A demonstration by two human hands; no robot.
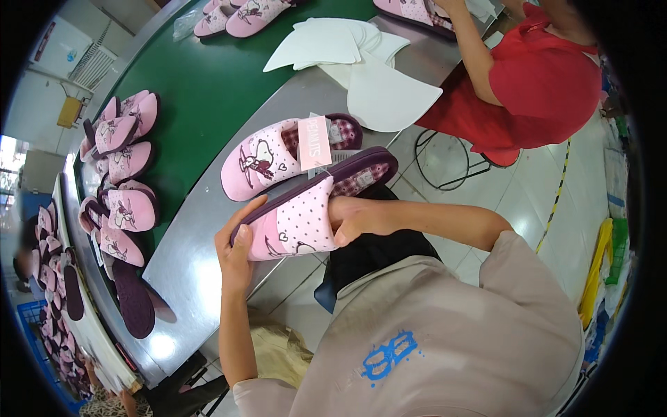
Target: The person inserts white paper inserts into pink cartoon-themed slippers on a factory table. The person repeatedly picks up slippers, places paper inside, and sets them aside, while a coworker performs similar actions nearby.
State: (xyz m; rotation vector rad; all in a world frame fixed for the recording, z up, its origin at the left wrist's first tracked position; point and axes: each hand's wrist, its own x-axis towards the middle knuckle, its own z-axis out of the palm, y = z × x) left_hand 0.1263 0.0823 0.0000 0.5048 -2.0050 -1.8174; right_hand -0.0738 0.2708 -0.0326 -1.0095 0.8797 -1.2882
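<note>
A pink slipper (292, 224) with a dotted upper, a cartoon print and a dark purple sole edge is in both my hands, tilted on its side. My left hand (240, 251) wraps round its toe, thumb on the upper and fingers behind the sole. At its opening is my right hand (354, 219), fingers hidden inside and thumb over the edge of the upper. Just beyond lies the matching slipper (258, 161) on the metal table edge, with a plaid lining. A pink paper tag (315, 142) hangs between the two slippers.
White shaped sheets (392, 94) lie in a pile beyond the slippers. Several finished-looking slippers (128, 163) stand on the green belt (208, 76), and one sole (135, 306) faces up at the metal rim. At far right, a person in red (535, 76) handles another slipper (410, 12).
</note>
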